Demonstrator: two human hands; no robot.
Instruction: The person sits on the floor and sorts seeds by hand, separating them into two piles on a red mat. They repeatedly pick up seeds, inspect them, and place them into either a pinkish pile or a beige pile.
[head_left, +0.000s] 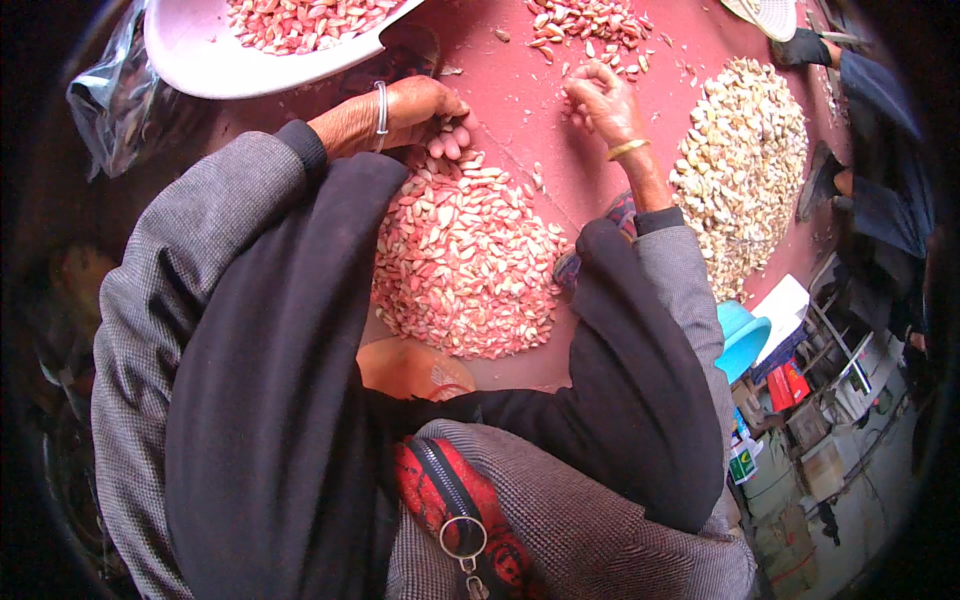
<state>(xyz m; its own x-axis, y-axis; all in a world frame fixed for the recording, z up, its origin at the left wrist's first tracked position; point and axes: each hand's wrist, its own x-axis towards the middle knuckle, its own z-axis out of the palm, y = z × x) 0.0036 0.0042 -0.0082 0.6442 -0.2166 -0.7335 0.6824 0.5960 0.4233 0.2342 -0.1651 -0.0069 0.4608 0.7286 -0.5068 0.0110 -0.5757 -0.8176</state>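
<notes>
My left hand (441, 116), with a silver bangle at the wrist, hovers at the far edge of a pile of pinkish garlic cloves (472, 262). Its fingers curl inward, and something small and pale may sit between thumb and fingers. My right hand (604, 101), wearing a yellow bangle, is raised over the red surface (517, 105), just on the near side of a smaller heap of reddish cloves (592, 26). Thumb and fingers are bent together there; whether they hold a clove is hidden. My legs in black cloth flank the central pile.
A white basin (300, 79) of pinkish cloves stands at upper left, by a clear plastic bag (112, 97). At right lies a large heap of paler cloves (739, 172), with another person's gloved hand (799, 49) beyond. A turquoise basin (739, 341) sits near my right elbow.
</notes>
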